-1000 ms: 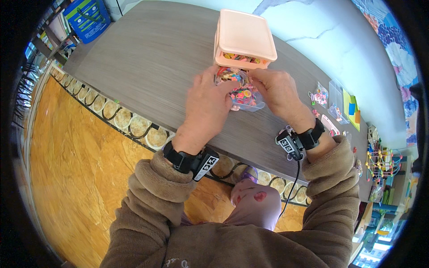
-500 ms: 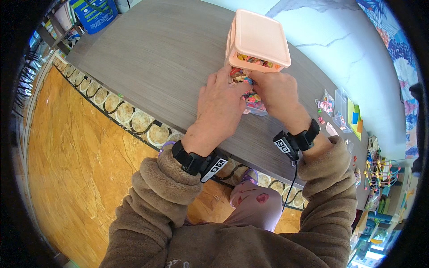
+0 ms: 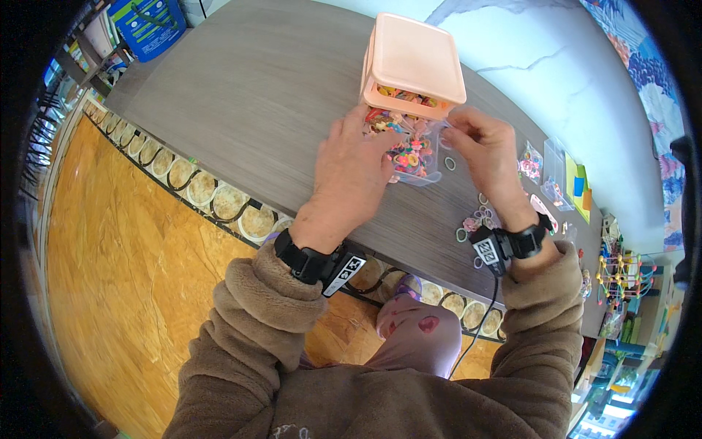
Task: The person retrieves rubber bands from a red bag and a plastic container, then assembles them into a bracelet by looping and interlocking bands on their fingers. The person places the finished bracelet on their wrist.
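Note:
A clear plastic bin (image 3: 423, 179) full of small colourful hair ties (image 3: 411, 155) sits on the table, against the front of a pale pink lidded storage box (image 3: 420, 55). My left hand (image 3: 351, 172) rests over the bin's left side, fingers apart, with the index finger over the hair ties and the thumb at the near edge. Just right of the bin, my right hand (image 3: 482, 143) is closed in a pinch near the box's corner. Something small and pale shows by its fingertips, too small to make out. A single pale hair tie (image 3: 450, 163) lies beside the bin.
More hair ties (image 3: 479, 219) lie loose beside my right wrist. Farther right are a bag of small pink items (image 3: 531, 162), a clear tray (image 3: 557, 172) and yellow-green paper (image 3: 579, 192). A bead maze (image 3: 621, 278) stands at the right, a blue bag (image 3: 150, 29) at the far left.
My right hand has come out of the bin and moved right, uncovering the hair ties inside and the loose ones on the table. My left hand has shifted slightly left.

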A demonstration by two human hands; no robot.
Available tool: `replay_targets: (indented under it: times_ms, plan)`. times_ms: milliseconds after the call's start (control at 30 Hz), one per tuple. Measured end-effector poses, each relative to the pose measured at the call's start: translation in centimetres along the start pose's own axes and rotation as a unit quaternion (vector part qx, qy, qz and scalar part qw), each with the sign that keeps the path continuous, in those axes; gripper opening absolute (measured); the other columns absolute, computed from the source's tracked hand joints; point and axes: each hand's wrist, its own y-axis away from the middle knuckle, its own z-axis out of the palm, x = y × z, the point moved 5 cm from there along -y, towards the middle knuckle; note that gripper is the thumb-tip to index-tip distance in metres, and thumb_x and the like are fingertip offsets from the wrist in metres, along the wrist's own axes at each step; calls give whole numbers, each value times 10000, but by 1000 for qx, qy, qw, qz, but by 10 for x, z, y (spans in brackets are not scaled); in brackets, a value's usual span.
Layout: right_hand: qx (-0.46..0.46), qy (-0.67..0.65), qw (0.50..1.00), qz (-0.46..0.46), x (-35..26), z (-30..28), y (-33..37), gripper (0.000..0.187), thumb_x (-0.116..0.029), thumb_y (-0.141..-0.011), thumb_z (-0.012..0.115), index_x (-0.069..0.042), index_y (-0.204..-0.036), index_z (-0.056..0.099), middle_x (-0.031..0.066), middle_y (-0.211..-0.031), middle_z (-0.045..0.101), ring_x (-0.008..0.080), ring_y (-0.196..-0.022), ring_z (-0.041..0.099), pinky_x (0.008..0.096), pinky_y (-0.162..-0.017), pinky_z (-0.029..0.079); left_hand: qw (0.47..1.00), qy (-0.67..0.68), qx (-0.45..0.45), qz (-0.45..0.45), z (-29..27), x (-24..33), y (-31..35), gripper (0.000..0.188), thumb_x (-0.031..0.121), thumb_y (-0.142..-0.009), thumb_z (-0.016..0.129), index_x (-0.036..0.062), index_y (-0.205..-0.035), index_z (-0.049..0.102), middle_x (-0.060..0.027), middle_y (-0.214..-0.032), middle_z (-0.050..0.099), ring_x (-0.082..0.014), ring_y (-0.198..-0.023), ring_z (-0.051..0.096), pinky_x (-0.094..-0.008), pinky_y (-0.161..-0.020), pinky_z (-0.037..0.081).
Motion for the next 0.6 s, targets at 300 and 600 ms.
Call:
replay_targets:
  times_ms: [300,600]
  plan:
    - [-140,292,946,24,-6,-41,33,130,-116,-830,689,-104,-959,701,155,-739,665,337,-722,668,412,-625,495,1000,3,19,20,-2,1,2,324,59,-845,618,147,-1146,700,-193,-1367,479,-371,-1184,506,-451,-988,455]
    - [-143,420,871,-210,-37,44,-9,181,-32,-753,678,-106,-919,689,84,-848,683,286,-776,699,390,-627,552,1000,21,10,-5,-2,1,3,327,47,-832,630,134,-1140,696,-200,-1355,492,-381,-1210,499,-450,-995,449]
